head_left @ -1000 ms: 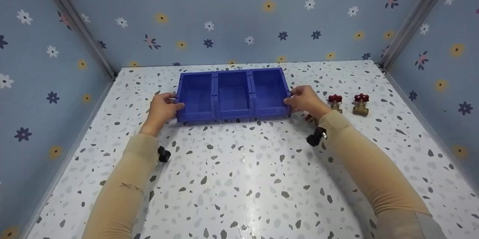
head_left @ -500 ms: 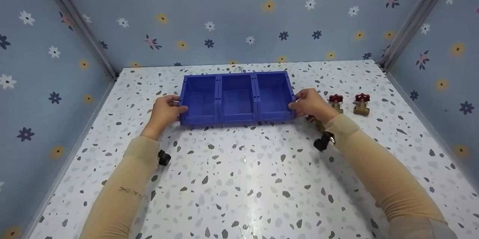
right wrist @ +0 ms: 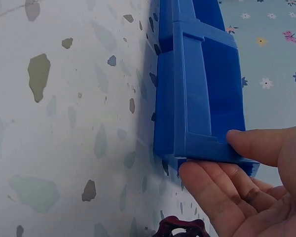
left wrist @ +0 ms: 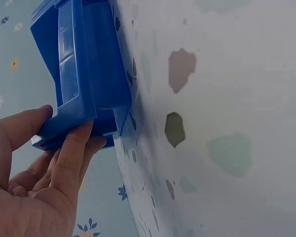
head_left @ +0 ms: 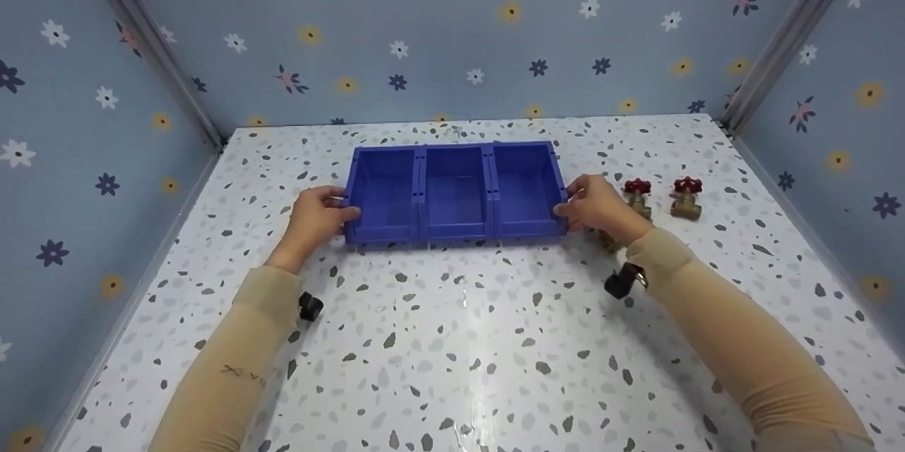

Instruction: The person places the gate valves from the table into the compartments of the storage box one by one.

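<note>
Blue bins [head_left: 454,230]: three joined in a row, we see, towards the far side of the speckled table [head_left: 438,353]; whether they touch it we cannot tell.
Left hand [head_left: 313,220]: grasping the bins' left end — thumb on the rim, fingers beneath.
Right hand [head_left: 601,206]: grasping the right end the same way.
Left sleeve [head_left: 219,402]: dark letter-like marks [head_left: 242,373] — we make out something like an X, the rest unclear.
Brass valves [head_left: 686,208]: two red-wheeled ones to the right; a third valve [head_left: 609,242] partly hidden by the right wrist.
</note>
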`<state>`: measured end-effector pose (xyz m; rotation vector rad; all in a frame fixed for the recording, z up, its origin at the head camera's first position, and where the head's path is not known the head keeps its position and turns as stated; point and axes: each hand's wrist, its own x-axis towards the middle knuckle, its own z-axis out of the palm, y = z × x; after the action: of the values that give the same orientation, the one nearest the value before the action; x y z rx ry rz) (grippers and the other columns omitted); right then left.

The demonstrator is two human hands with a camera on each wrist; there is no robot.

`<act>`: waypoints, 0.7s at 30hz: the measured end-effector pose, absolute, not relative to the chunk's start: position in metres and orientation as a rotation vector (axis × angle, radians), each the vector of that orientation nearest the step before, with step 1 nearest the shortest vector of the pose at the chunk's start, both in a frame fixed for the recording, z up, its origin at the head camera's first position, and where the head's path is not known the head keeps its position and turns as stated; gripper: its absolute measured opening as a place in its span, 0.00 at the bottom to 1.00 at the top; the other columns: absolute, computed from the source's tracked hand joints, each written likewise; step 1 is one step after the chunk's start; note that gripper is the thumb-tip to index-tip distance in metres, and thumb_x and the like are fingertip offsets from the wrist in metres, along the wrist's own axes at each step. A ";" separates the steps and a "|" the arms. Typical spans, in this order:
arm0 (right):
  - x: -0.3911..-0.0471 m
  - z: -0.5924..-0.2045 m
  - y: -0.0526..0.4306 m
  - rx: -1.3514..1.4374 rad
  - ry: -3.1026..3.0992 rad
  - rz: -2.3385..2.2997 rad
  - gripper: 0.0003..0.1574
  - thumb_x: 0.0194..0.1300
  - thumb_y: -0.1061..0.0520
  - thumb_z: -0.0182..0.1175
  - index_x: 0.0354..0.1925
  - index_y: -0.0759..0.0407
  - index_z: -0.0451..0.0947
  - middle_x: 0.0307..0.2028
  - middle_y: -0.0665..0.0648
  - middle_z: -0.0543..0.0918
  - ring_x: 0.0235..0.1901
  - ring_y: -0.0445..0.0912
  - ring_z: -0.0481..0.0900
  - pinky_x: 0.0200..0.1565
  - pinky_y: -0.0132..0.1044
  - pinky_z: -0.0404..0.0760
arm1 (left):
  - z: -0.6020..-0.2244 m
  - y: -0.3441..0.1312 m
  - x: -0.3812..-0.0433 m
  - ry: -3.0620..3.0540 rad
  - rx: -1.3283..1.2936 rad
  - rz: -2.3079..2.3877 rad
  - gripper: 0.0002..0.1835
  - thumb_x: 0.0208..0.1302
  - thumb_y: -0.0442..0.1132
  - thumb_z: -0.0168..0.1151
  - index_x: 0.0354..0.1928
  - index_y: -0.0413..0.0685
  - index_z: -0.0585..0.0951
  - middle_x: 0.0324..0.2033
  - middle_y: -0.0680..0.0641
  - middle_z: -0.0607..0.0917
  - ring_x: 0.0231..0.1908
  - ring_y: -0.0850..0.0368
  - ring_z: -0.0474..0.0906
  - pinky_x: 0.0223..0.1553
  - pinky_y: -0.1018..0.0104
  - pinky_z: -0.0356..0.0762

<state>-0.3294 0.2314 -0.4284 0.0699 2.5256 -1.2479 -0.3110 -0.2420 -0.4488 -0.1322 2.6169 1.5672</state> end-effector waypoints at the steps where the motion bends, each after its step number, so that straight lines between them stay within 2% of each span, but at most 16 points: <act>1: -0.328 -0.428 0.231 0.067 2.535 -1.233 0.26 0.74 0.61 0.68 0.61 0.73 0.70 0.44 0.64 0.82 0.32 0.44 0.88 0.45 0.43 0.95 | -0.449 -0.242 -0.310 2.624 -0.131 1.555 0.29 0.75 0.34 0.68 0.73 0.31 0.75 0.63 0.29 0.84 0.57 0.41 0.87 0.48 0.66 0.93; 12: -0.319 -0.424 0.235 0.044 2.554 -1.170 0.20 0.74 0.62 0.68 0.56 0.71 0.73 0.38 0.61 0.82 0.31 0.47 0.88 0.43 0.44 0.95 | -0.448 -0.240 -0.301 2.630 -0.125 1.528 0.28 0.73 0.34 0.69 0.72 0.31 0.76 0.62 0.29 0.84 0.55 0.42 0.87 0.47 0.67 0.93; 21: -0.312 -0.419 0.241 0.045 2.526 -1.133 0.22 0.74 0.62 0.69 0.56 0.71 0.72 0.42 0.63 0.83 0.33 0.48 0.90 0.47 0.46 0.95 | -0.447 -0.237 -0.294 2.629 -0.109 1.514 0.28 0.72 0.33 0.70 0.70 0.30 0.77 0.60 0.28 0.84 0.49 0.47 0.88 0.46 0.66 0.94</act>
<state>-0.3121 0.2408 -0.4193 0.0446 2.5261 -1.1332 -0.2936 -0.2370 -0.4469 -0.1088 2.6287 1.5142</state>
